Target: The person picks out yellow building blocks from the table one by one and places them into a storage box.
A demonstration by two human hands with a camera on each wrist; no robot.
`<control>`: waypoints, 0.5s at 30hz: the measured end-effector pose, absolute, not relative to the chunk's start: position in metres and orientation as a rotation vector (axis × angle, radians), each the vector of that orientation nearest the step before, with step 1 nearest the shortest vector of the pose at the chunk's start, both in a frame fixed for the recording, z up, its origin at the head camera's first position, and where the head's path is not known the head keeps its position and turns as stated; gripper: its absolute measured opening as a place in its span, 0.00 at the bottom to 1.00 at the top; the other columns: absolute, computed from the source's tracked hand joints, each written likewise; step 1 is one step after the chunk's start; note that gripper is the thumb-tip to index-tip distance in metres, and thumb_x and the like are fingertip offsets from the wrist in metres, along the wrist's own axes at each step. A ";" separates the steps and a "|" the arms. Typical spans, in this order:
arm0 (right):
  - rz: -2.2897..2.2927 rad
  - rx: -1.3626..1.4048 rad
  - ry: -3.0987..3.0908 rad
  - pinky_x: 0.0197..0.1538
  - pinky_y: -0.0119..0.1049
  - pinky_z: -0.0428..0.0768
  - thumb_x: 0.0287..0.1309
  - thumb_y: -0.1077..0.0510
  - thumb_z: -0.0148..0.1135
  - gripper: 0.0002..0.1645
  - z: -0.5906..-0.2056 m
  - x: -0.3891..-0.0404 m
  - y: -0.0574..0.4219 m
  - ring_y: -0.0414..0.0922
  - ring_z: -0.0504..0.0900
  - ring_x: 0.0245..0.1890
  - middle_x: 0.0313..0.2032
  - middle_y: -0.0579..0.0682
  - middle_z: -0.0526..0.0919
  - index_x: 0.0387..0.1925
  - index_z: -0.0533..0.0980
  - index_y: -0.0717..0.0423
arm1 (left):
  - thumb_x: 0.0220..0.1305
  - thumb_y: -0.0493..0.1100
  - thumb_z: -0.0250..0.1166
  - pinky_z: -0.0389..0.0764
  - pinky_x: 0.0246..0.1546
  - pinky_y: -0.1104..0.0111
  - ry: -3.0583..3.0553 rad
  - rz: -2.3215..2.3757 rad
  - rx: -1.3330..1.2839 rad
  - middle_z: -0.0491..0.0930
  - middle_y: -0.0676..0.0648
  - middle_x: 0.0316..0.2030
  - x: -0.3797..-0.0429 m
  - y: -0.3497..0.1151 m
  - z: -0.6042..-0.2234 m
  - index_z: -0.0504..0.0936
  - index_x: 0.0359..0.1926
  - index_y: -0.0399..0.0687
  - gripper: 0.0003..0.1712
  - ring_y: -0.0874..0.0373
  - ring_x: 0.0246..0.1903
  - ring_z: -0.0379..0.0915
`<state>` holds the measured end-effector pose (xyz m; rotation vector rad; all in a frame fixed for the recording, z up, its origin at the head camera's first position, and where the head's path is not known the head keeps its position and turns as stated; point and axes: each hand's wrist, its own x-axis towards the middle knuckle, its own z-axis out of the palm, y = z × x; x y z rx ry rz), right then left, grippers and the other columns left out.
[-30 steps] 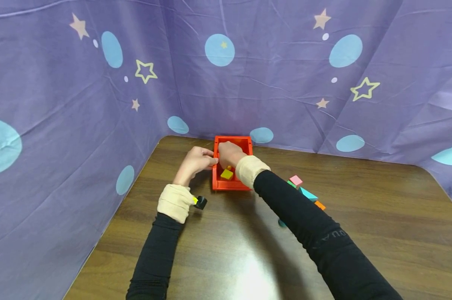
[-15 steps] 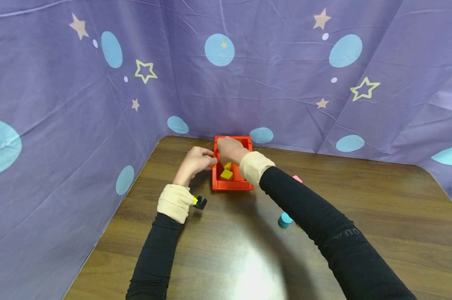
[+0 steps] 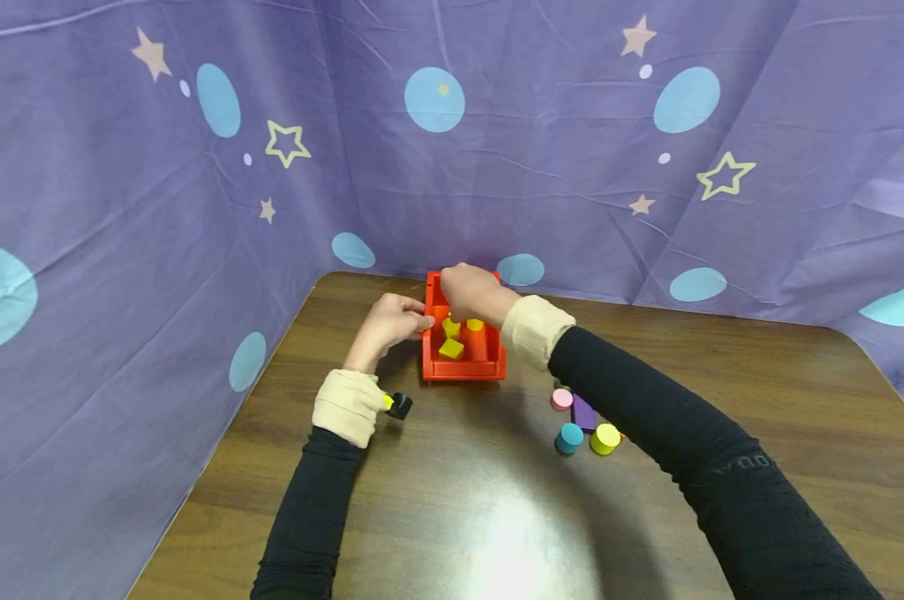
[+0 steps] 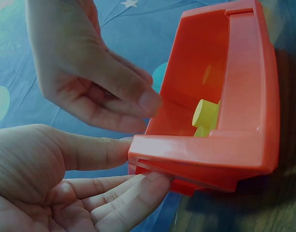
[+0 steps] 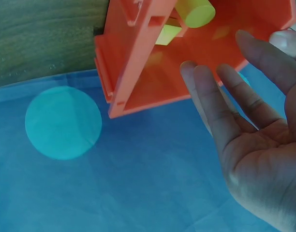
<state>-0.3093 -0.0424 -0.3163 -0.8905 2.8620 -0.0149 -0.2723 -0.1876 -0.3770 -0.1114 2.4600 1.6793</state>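
A red plastic bin [image 3: 464, 372] stands at the far side of the table, with several yellow blocks [image 3: 452, 349] inside. My left hand [image 3: 393, 327] pinches the bin's left wall, thumb on the rim and fingers beneath it, as the left wrist view shows. Over the back of the bin is my right hand [image 3: 474, 292], holding nothing. Its fingers [image 5: 213, 101] are loosely extended in the right wrist view, pointing into the bin. A yellow cylinder [image 4: 205, 113] shows inside the bin in the left wrist view.
Right of the bin, partly under the right forearm, lie loose blocks: a pink cylinder [image 3: 561, 400], a purple block [image 3: 583, 413], a blue cylinder [image 3: 569, 438] and a yellow cylinder [image 3: 605, 439]. A patterned purple cloth [image 3: 571, 208] hangs right behind the table.
My right hand has moved up and right from inside the bin, uncovering more yellow blocks there. The right forearm shifted right, revealing loose blocks on the table. The left hand stays on the bin wall.
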 end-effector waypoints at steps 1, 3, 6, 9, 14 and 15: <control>-0.007 -0.904 2.865 0.28 0.35 0.78 0.43 0.63 0.67 0.07 -0.315 -0.308 -0.041 0.44 0.75 0.27 0.24 0.47 0.77 0.23 0.75 0.54 | 0.58 0.35 0.63 0.82 0.46 0.57 2.457 1.680 -0.112 0.79 0.34 0.45 -0.272 -0.187 -0.377 0.75 0.51 0.28 0.20 0.54 0.34 0.81; -0.011 -0.927 2.868 0.27 0.35 0.78 0.43 0.63 0.67 0.08 -0.313 -0.306 -0.038 0.44 0.76 0.26 0.23 0.46 0.77 0.21 0.74 0.54 | 0.58 0.34 0.63 0.82 0.47 0.57 2.452 1.687 -0.117 0.79 0.33 0.45 -0.272 -0.187 -0.376 0.75 0.51 0.28 0.20 0.54 0.34 0.81; -0.029 -0.971 2.871 0.22 0.32 0.73 0.43 0.64 0.66 0.12 -0.309 -0.302 -0.032 0.42 0.71 0.22 0.19 0.45 0.70 0.17 0.69 0.52 | 0.58 0.35 0.63 0.83 0.46 0.57 2.463 1.676 -0.121 0.79 0.34 0.46 -0.272 -0.187 -0.376 0.75 0.51 0.28 0.20 0.53 0.34 0.81; -0.074 -0.998 2.869 0.19 0.30 0.65 0.44 0.64 0.66 0.19 -0.305 -0.298 -0.026 0.41 0.63 0.20 0.16 0.44 0.62 0.15 0.64 0.51 | 0.58 0.36 0.63 0.83 0.45 0.59 2.478 1.651 -0.128 0.79 0.35 0.47 -0.272 -0.187 -0.375 0.75 0.52 0.29 0.21 0.52 0.35 0.81; -0.147 -1.010 2.870 0.23 0.31 0.67 0.43 0.61 0.71 0.14 -0.297 -0.291 -0.016 0.41 0.66 0.23 0.20 0.45 0.68 0.19 0.70 0.53 | 0.58 0.37 0.64 0.83 0.46 0.57 2.485 1.627 -0.142 0.79 0.35 0.48 -0.271 -0.186 -0.375 0.74 0.54 0.29 0.23 0.50 0.37 0.82; -0.158 -1.014 2.872 0.25 0.31 0.70 0.43 0.61 0.71 0.11 -0.296 -0.289 -0.013 0.42 0.69 0.25 0.23 0.45 0.72 0.21 0.73 0.53 | 0.58 0.37 0.64 0.82 0.46 0.57 2.485 1.626 -0.145 0.79 0.35 0.48 -0.271 -0.186 -0.375 0.74 0.54 0.30 0.24 0.49 0.37 0.82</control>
